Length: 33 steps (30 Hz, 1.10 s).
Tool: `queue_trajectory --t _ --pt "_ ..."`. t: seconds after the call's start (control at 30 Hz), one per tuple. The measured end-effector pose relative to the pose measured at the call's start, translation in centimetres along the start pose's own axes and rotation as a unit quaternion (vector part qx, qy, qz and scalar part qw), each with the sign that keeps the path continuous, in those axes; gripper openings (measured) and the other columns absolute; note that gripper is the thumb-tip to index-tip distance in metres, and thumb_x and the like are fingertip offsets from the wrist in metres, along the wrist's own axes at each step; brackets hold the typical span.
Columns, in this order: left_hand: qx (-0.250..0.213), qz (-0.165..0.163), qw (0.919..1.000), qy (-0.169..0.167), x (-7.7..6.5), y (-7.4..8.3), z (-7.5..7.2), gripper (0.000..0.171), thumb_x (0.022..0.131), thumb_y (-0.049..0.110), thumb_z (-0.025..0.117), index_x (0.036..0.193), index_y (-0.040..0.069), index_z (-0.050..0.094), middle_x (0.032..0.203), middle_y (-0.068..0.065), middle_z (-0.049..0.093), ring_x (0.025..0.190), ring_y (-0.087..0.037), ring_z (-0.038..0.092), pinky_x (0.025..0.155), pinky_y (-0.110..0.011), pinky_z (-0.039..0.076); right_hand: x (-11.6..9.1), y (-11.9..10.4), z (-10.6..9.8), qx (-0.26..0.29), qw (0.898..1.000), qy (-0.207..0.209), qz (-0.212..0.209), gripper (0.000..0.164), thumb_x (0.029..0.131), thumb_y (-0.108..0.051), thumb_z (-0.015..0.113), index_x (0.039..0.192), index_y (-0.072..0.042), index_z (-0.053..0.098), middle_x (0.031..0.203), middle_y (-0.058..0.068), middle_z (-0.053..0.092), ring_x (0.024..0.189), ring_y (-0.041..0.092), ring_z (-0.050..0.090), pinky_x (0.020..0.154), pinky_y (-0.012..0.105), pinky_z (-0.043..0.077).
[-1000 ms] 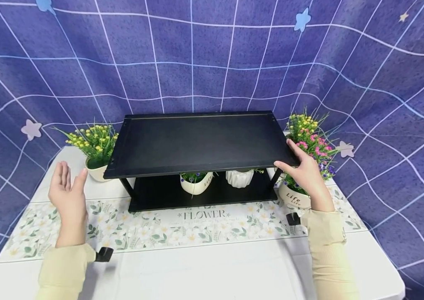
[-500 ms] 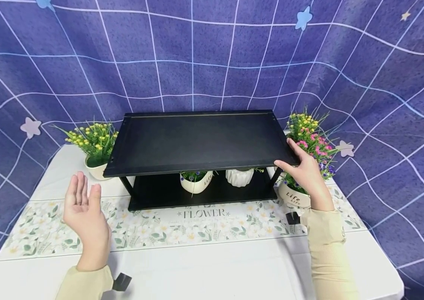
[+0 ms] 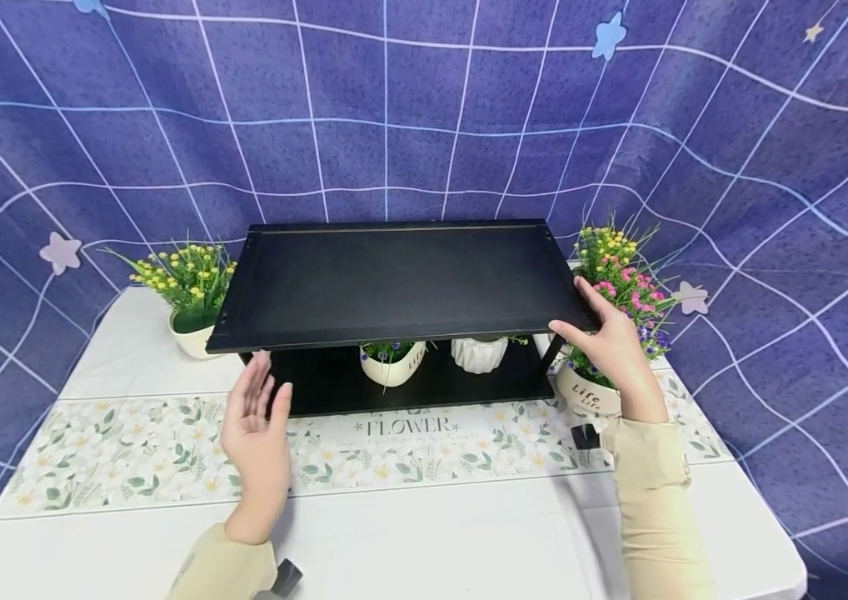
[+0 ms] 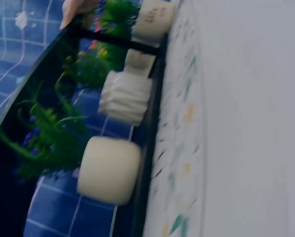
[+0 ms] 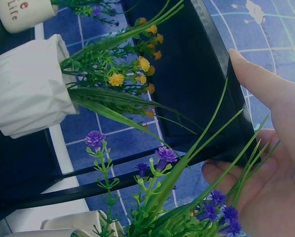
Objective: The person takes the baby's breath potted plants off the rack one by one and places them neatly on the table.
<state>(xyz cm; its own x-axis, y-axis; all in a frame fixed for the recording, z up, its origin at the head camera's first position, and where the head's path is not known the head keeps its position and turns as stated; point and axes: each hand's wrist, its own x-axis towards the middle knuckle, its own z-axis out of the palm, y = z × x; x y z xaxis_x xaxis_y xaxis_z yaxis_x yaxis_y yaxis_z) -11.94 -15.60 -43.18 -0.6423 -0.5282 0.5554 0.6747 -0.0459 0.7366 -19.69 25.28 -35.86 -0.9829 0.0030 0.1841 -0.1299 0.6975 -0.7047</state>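
Note:
A black two-tier shelf (image 3: 401,283) stands at the back of the table. At its front right corner my right hand (image 3: 614,346) grips the top board; in the right wrist view the thumb lies on one edge and the fingers bend around the other. My left hand (image 3: 257,429), fingers extended and palm turned inward, is at the shelf's front left corner, its fingertips right below the top board and overlapping the left post. On the lower tier sit a cream "Life" pot (image 3: 391,371) with purple flowers and a white pleated pot (image 5: 31,86) with yellow ones.
Left of the shelf is a cream pot with yellow flowers (image 3: 195,287). Close beside my right hand stand flowering plants, with pink blooms (image 3: 637,292) and another "Life" pot (image 3: 587,392). A floral runner (image 3: 132,454) crosses the white table (image 3: 469,533); a blue grid curtain (image 3: 424,108) hangs behind.
My left hand has moved right, from beside the left-hand plant to the shelf's front left corner. The right hand keeps its grip, and the shelf stays in place.

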Motion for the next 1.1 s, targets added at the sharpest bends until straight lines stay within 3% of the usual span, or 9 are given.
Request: queue_trajectory --t 0.13,0.4,0.6,0.7,0.83,0.93,1.1 --pt "0.028 0.016 0.9986 -0.042 -0.7 -0.4 1.2 0.044 0.085 -0.016 0.06 0.128 -0.013 0.053 0.13 -0.014 0.063 0.124 -0.016 0.058 0.105 -0.022 0.045 -0.1 0.0 -0.1 -0.002 1.0 0.002 0.001 0.082 0.087 -0.046 0.069 0.154 -0.023 0.028 0.154 0.018 0.035 0.14 0.04 0.037 0.112 0.057 0.033" --pt "0.069 0.038 0.9933 -0.085 -1.9 -1.7 3.1 0.042 0.083 -0.016 0.063 0.125 -0.012 0.056 0.127 -0.016 0.064 0.123 -0.015 0.059 0.105 -0.025 0.046 -0.1 -0.1 -0.1 -0.002 1.0 -0.004 0.005 0.083 0.087 -0.048 0.068 0.154 -0.023 0.027 0.155 0.018 0.034 0.14 0.041 0.036 0.111 0.057 0.034" --pt "0.132 0.011 0.9859 -0.102 -2.2 -3.2 3.9 0.044 0.085 -0.008 0.066 0.128 -0.004 0.057 0.129 -0.022 0.061 0.124 -0.011 0.058 0.106 -0.024 0.045 -0.2 -0.2 0.0 0.001 1.0 -0.006 0.004 0.083 0.087 -0.048 0.068 0.154 -0.024 0.026 0.156 0.017 0.033 0.14 0.04 0.036 0.11 0.057 0.036" --pt "0.164 -0.019 0.98 -0.111 -2.0 -3.3 4.5 0.047 0.086 -0.003 0.068 0.131 -0.004 0.054 0.132 -0.021 0.059 0.127 -0.019 0.056 0.108 -0.031 0.044 -0.2 -0.1 0.0 0.0 1.0 -0.005 0.003 0.083 0.087 -0.048 0.068 0.154 -0.024 0.026 0.156 0.017 0.033 0.14 0.04 0.036 0.11 0.057 0.036" --pt "0.209 -0.087 0.9659 -0.125 -1.9 -4.4 4.8 0.054 0.087 0.007 0.071 0.136 0.001 0.051 0.139 -0.016 0.054 0.132 -0.029 0.05 0.11 -0.039 0.041 -0.2 -0.2 0.0 0.001 1.0 -0.005 0.002 0.083 0.087 -0.048 0.068 0.154 -0.024 0.026 0.156 0.017 0.033 0.14 0.041 0.036 0.11 0.057 0.036" --pt "0.242 -0.132 0.9521 -0.133 -1.7 -5.7 5.1 0.059 0.086 0.014 0.073 0.14 0.008 0.049 0.144 -0.011 0.051 0.136 -0.026 0.045 0.114 -0.039 0.039 -0.2 -0.2 0.0 0.002 1.0 -0.004 0.0 0.082 0.087 -0.048 0.068 0.154 -0.023 0.026 0.155 0.018 0.033 0.14 0.041 0.036 0.11 0.057 0.036" --pt "0.302 -0.166 0.9257 -0.156 -1.1 -6.9 5.9 0.068 0.083 0.023 0.077 0.143 0.011 0.046 0.148 -0.009 0.046 0.139 -0.025 0.041 0.116 -0.04 0.037 -0.3 -0.3 -0.1 0.007 1.0 -0.005 0.0 0.082 0.088 -0.047 0.067 0.154 -0.023 0.025 0.156 0.017 0.033 0.14 0.041 0.036 0.109 0.057 0.037"
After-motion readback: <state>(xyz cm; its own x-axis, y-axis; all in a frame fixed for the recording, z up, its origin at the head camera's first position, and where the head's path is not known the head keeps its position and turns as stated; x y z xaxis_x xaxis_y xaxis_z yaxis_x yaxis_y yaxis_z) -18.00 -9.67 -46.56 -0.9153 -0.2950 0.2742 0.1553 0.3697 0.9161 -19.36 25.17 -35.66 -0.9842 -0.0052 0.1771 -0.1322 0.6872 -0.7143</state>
